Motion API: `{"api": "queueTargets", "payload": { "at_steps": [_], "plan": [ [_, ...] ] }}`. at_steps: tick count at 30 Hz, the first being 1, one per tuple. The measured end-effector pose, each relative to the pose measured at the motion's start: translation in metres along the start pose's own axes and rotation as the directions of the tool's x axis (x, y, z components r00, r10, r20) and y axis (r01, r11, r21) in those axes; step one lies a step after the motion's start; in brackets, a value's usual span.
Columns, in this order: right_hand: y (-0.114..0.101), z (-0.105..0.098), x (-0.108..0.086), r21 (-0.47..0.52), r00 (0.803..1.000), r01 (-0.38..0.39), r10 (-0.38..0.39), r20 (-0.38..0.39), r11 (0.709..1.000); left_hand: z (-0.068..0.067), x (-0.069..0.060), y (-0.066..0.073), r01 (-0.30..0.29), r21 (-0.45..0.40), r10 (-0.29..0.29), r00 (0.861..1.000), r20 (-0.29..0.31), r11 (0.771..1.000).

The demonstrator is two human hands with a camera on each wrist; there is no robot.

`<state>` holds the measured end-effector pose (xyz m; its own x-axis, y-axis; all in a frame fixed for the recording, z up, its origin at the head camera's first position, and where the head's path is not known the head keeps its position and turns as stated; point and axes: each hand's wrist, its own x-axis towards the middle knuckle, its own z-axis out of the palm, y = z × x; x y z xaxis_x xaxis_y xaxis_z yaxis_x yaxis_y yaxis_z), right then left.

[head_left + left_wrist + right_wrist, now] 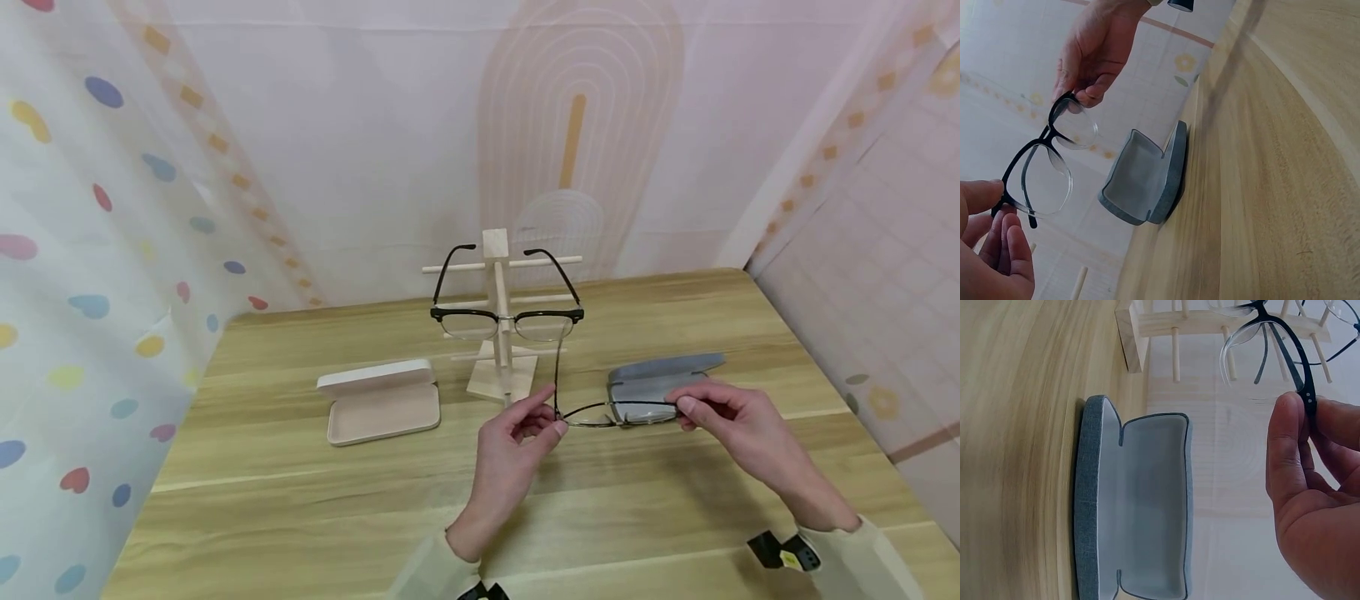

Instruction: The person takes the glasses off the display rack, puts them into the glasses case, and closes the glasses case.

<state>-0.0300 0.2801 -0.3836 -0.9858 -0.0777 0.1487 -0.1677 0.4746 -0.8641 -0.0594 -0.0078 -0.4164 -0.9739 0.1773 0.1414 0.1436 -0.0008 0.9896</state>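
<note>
A pair of black-framed glasses with clear lower rims (1049,132) is held up over the table between both hands. My left hand (517,442) pinches one outer corner of the frame between thumb and fingers. At the other outer corner, near the hinge, my right hand (738,425) grips it with thumb and fingertips. One temple arm extends away from me beside the left hand. Below and behind the right hand lies a grey glasses case (1154,500), lid up, its pale lining showing.
A wooden display stand (495,287) with side pegs stands at mid-table, bearing another pair of black half-rim glasses (465,313). To its left a white case (382,412) lies with its lid raised. A patterned curtain (360,150) hangs behind the wooden table (300,517).
</note>
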Motion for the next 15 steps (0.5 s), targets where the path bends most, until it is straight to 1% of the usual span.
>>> {"api": "queueTargets", "payload": {
  "at_steps": [5, 9, 15],
  "plan": [
    [-0.0017, 0.0005, 0.0015, 0.0, 1.0, -0.005, 0.005, 0.004, 1.0, -0.0018, -0.0024, -0.0006, -0.034, 0.093, 0.033, 0.999, 0.012, 0.995],
    [-0.0016, 0.0008, 0.0032, 0.021, 1.0, -0.005, 0.004, 0.011, 1.0, -0.0034, -0.004, -0.001, -0.051, 0.135, 0.049, 0.999, 0.014, 0.99],
    [0.0007, 0.0018, 0.0053, 0.047, 0.999, -0.017, 0.015, 0.028, 0.999, -0.0051, -0.0042, -0.0023, -0.093, 0.184, 0.09, 0.996, 0.026, 0.978]
  ]
}}
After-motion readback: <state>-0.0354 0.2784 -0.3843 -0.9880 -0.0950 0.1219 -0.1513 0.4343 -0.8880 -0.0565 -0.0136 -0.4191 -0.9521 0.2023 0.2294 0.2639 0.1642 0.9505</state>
